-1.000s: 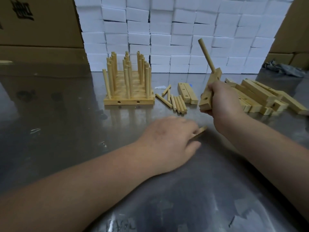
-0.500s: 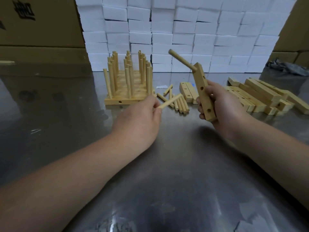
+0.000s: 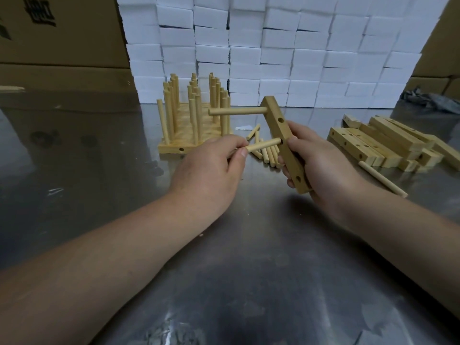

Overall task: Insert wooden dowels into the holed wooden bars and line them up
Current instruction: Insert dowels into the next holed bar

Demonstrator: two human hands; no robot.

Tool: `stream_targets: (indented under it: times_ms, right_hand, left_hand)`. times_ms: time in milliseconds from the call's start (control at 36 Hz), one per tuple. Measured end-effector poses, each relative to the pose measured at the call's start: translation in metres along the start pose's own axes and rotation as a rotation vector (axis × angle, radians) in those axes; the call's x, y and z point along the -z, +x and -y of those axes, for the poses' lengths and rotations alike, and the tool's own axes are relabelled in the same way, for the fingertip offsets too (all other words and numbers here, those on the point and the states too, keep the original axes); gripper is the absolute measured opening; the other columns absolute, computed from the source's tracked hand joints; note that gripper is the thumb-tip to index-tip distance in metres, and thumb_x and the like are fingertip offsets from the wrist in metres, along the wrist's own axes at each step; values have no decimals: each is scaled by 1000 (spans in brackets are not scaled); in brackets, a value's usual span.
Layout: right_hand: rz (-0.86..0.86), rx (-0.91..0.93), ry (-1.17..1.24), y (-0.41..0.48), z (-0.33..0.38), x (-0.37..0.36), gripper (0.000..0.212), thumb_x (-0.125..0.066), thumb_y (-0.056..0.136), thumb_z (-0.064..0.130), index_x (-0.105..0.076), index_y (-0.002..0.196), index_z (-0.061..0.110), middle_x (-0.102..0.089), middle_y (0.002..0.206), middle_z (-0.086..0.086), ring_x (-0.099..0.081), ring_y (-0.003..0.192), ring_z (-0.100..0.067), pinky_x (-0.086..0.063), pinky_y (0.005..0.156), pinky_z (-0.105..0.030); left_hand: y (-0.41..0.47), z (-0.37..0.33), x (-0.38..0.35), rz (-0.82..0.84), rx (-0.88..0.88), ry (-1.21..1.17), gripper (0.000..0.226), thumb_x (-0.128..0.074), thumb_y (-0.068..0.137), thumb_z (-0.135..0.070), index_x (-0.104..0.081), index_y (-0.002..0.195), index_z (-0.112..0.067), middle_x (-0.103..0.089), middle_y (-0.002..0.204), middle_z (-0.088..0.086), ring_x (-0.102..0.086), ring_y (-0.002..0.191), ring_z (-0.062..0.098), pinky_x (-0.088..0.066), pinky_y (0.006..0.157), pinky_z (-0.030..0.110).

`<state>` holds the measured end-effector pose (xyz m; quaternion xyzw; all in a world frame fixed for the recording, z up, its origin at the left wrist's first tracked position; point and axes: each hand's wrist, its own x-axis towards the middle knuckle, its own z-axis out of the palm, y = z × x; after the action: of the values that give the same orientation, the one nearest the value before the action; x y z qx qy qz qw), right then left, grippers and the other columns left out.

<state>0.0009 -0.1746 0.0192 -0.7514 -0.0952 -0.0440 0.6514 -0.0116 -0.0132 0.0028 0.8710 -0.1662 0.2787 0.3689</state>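
My right hand point(image 3: 316, 160) grips a holed wooden bar point(image 3: 278, 125), tilted and raised above the table. One dowel point(image 3: 236, 111) sticks out of its top hole toward the left. My left hand point(image 3: 211, 170) pinches a second dowel point(image 3: 263, 145) whose tip meets a hole in the middle of the bar. Behind my left hand stand finished bars point(image 3: 171, 148) lined up side by side, several upright dowels rising from them. Loose dowels point(image 3: 266, 155) lie on the table between my hands.
A pile of empty holed bars point(image 3: 373, 143) lies at the right, with one loose dowel point(image 3: 383, 179) in front of it. White foam blocks point(image 3: 273, 46) are stacked at the back, cardboard boxes point(image 3: 57, 33) at the left. The table point(image 3: 224, 270) is shiny metal.
My left hand picked a dowel off the table, lifted it and brought it to the bar's middle hole. My right hand turned the bar so its inserted dowel points left.
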Motion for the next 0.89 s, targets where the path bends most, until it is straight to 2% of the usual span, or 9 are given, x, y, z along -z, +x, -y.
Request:
stream_targets:
  times_ms: [139, 250, 361, 444, 583, 639, 750, 889]
  right_hand:
    - [5, 24, -13, -3, 2, -2, 31, -38, 97, 17, -57, 94, 43, -55, 66, 1, -48, 60, -11, -39, 55, -25]
    - [7, 29, -33, -5, 2, -4, 32, -39, 97, 17, -55, 90, 44, -55, 69, 0, -47, 66, -15, -39, 58, -28]
    - [-13, 35, -56, -6, 3, -4, 30, -40, 97, 20, -53, 101, 46, -57, 67, 3, -50, 67, -12, -41, 59, -26]
    - [-19, 41, -63, -7, 4, -5, 30, -40, 96, 20, -54, 100, 46, -56, 61, 7, -48, 63, -11, -41, 55, -23]
    - [-23, 51, -85, -10, 5, -6, 29, -40, 96, 19, -56, 101, 43, -54, 57, 10, -45, 55, -8, -39, 50, -20]
    - [-24, 57, -90, -10, 5, -6, 28, -40, 96, 20, -56, 100, 42, -53, 56, 11, -44, 54, -7, -38, 48, -19]
    - [-30, 61, -78, -12, 5, -8, 28, -39, 97, 19, -56, 102, 41, -51, 58, 10, -41, 53, -8, -35, 48, -21]
    - [-49, 78, -93, -13, 3, -10, 27, -39, 98, 19, -55, 108, 38, -50, 64, 7, -41, 53, -6, -37, 53, -23]
  left_hand:
    - [-1, -1, 1, 28, -1, -20, 16, -48, 92, -29, -63, 97, -29, -51, 70, -10, -46, 64, 7, -32, 53, 18]
    - [-1, -2, 1, 35, -4, -46, 13, -51, 90, -28, -63, 94, -29, -49, 69, -11, -45, 63, 6, -33, 55, 22]
    - [-1, -1, 0, 44, 1, -71, 11, -52, 89, -28, -63, 91, -29, -52, 70, -9, -46, 64, 6, -35, 56, 24]
    - [0, 0, 0, 25, 9, -102, 10, -53, 89, -28, -63, 88, -30, -52, 66, -8, -46, 63, 5, -36, 58, 23]
    - [0, 0, 1, 26, -23, -138, 12, -53, 91, -24, -61, 85, -31, -47, 61, -12, -44, 62, -3, -31, 53, 10]
    - [0, 1, 2, 28, -12, -162, 14, -53, 91, -23, -62, 83, -30, -47, 58, -13, -44, 60, -4, -30, 52, 9]
    - [1, 2, 1, 58, 34, -212, 25, -52, 91, -25, -54, 71, -40, -49, 51, -23, -43, 52, -3, -32, 48, 8]
    - [0, 3, 1, 85, 85, -260, 24, -51, 92, -26, -56, 70, -35, -48, 47, -20, -43, 45, -2, -32, 43, 8]
